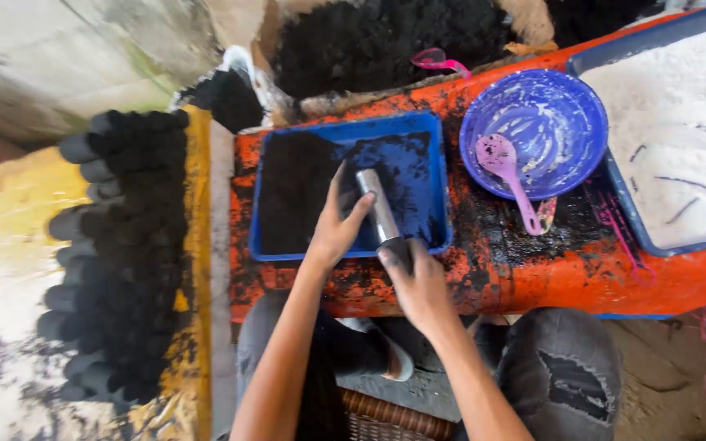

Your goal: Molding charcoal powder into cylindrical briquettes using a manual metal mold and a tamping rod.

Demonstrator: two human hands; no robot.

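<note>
A shiny metal tube point(380, 208) lies slanted over the blue tray point(437, 181), which holds black powder point(294, 189) in its left half. My left hand point(338, 220) touches the tube's upper end with fingers spread over the tray. My right hand point(415, 282) grips the tube's lower, blackened end at the tray's near rim. Both hands are smeared with black dust.
The tray rests on an orange bench point(525, 269). A blue bowl point(569, 106) holds a pink spoon point(510, 175). A second blue tray of white powder point(680, 131) stands at the right. Black cylinders point(124, 245) are stacked at the left on a yellow board. A black powder heap point(386, 37) lies behind.
</note>
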